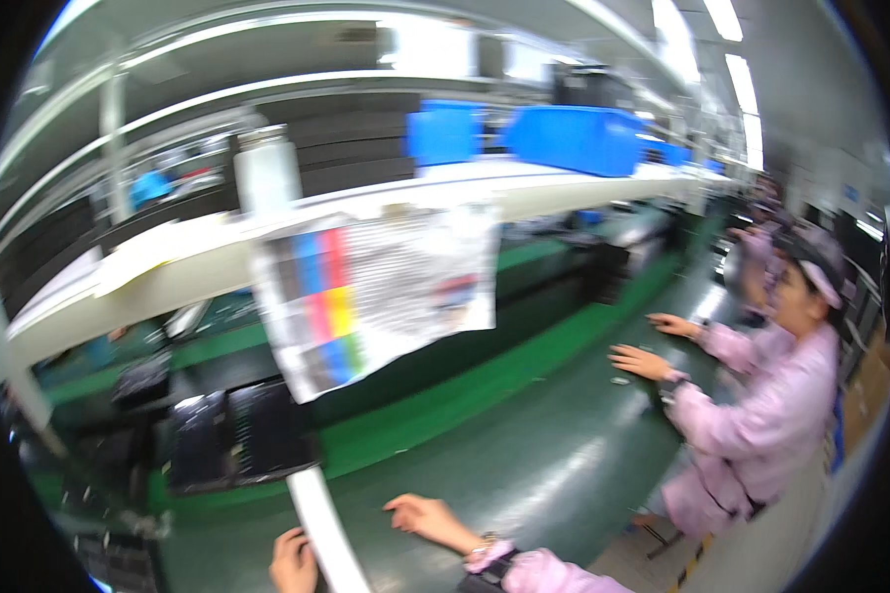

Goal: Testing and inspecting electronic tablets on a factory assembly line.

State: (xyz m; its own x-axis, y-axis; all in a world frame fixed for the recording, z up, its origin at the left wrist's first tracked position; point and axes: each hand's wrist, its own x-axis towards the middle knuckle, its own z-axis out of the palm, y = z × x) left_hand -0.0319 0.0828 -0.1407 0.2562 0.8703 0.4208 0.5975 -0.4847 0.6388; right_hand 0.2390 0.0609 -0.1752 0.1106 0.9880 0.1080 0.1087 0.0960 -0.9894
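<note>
My left hand is at the lower edge, its fingers loosely bent and apart, and I see nothing in it. Just right of it a white strip runs up the green work surface; whether the fingers touch the strip I cannot tell. On the other side of the strip my right hand hovers over or rests on the green surface, fingers loosely stretched and holding nothing. Beyond the strip's far end, two dark flat slabs lie side by side. The picture is smeared by motion.
A shelf crosses ahead, carrying a white bottle and blue bins. A printed sheet with colour blocks hangs from it. On the right a person in pink has both hands over the same bench.
</note>
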